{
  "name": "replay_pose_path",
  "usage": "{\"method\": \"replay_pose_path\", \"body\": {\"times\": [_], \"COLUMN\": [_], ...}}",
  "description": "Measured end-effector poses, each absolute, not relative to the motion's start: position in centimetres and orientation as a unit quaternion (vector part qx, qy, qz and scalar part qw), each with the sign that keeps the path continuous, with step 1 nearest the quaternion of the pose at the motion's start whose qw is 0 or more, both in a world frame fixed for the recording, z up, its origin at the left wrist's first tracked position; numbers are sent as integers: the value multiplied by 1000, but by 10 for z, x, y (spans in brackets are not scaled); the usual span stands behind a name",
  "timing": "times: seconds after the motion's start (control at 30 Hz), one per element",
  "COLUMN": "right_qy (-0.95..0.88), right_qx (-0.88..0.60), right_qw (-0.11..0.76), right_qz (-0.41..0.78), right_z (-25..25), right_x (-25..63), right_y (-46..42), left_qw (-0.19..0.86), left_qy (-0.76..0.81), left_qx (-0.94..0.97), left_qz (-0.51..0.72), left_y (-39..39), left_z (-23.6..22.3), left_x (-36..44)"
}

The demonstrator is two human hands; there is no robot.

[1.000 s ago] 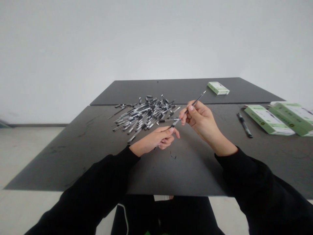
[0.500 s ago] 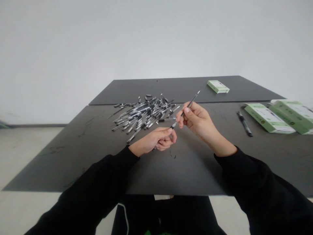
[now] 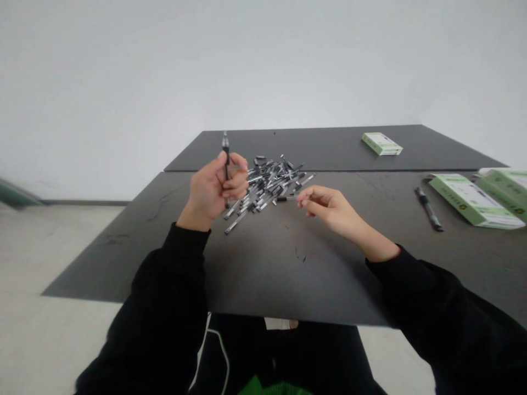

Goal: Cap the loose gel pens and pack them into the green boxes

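My left hand (image 3: 214,189) is raised above the dark table (image 3: 288,258) and closed round a slim black pen (image 3: 225,148) that stands upright, its tip sticking out above my fingers. Just behind it lies a heap of several black and silver pens (image 3: 272,184). My right hand (image 3: 325,207) hovers low over the table beside the heap, fingers loosely curled towards a pen lying at the heap's near edge. I see nothing held in it.
A single black pen (image 3: 428,208) lies at the right. Green and white boxes (image 3: 473,200) sit at the right edge, and another small green box (image 3: 381,143) lies at the far side. A second table joins the first behind the heap.
Both hands held one pen between them. Now my right hand has let go and dropped towards the heap, while my left hand has lifted the pen up and to the left, upright.
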State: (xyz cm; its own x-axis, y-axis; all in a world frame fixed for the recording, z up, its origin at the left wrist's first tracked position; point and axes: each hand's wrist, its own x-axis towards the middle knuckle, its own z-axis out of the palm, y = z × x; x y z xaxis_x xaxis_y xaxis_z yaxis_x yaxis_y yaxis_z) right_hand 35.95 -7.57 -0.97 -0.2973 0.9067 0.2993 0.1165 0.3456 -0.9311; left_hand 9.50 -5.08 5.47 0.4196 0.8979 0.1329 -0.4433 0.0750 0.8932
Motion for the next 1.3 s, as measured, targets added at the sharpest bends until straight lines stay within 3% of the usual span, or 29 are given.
{"method": "replay_pose_path", "body": {"times": [0.23, 0.57, 1.07, 1.3], "right_qy": [-796, -830, -842, -795], "right_qx": [-417, -474, -509, -539], "right_qw": [353, 277, 177, 241], "right_qz": [259, 102, 29, 142], "right_z": [-41, -46, -40, -23], "right_x": [335, 319, 304, 318], "right_y": [-58, -21, -31, -33], "left_qw": [663, 690, 663, 590], "left_qy": [274, 291, 298, 310], "left_qx": [401, 448, 540, 695], "left_qz": [569, 488, 424, 270], "left_y": [-34, -31, -29, -31], "left_z": [53, 41, 30, 19], "left_x": [39, 56, 63, 70]}}
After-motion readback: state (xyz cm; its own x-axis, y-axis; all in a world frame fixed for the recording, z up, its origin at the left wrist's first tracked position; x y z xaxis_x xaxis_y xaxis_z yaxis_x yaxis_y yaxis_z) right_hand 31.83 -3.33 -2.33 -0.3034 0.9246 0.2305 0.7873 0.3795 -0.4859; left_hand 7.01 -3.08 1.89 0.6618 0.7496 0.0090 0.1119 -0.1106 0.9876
